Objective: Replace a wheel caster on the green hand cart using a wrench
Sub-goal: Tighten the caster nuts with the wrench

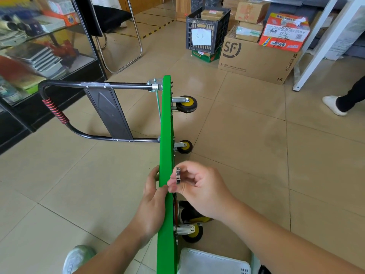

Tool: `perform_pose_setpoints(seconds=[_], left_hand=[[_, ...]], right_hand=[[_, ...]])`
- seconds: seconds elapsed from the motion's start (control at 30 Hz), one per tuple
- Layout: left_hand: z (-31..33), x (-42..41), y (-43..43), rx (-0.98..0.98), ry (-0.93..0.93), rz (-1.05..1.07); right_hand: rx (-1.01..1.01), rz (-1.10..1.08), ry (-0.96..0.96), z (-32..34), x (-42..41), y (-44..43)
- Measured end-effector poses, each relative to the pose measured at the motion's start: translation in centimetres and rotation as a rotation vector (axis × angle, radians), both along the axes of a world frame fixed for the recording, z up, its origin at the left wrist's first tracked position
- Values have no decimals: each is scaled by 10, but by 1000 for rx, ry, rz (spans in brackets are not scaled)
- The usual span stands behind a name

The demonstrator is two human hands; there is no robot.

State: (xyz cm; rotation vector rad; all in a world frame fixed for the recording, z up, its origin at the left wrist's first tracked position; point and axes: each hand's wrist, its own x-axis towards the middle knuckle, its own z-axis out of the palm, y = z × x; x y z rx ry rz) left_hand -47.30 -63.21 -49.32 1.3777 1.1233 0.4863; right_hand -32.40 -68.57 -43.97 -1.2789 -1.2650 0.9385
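Note:
The green hand cart (166,123) stands on its side edge on the tiled floor, its black handle (59,115) folded out to the left. Two casters with yellow hubs stick out on the right at the far end (185,104) and the middle (183,146). Nearer me are another caster (192,232) and a black wheel (189,213) partly hidden behind my right arm. My left hand (153,200) grips the deck's left face, thumb over the edge. My right hand (199,186) pinches a small metal wrench (178,176) next to the deck's underside.
A white plastic stool or bin (213,262) sits at the bottom right. A glass display case (45,52) stands left, a chair frame (122,56) behind. Cardboard boxes (258,58) and a black crate (207,28) are at the back. Another person's leg and white shoe (335,104) are at right.

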Motion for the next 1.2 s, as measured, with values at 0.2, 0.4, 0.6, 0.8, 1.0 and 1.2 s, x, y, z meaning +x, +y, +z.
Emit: perform_pose_setpoints(seconds=[0.2, 0.4, 0.6, 0.8, 1.0, 1.2], left_hand=[[-1, 0, 0, 5, -18, 8], [-9, -2, 2, 8, -20, 3], [-14, -2, 2, 23, -15, 13], [-8, -2, 1, 9, -8, -5], [-5, 0, 0, 30, -20, 4], [-7, -1, -1, 84, 4, -10]], right_hand=[[23, -31, 97, -7, -10, -14], [62, -98, 91, -12, -16, -25], [64, -82, 29, -21, -24, -38], [53, -108, 78, -11, -11, -21], [-7, -22, 3, -4, -6, -3], [-40, -51, 9, -2, -9, 4]])
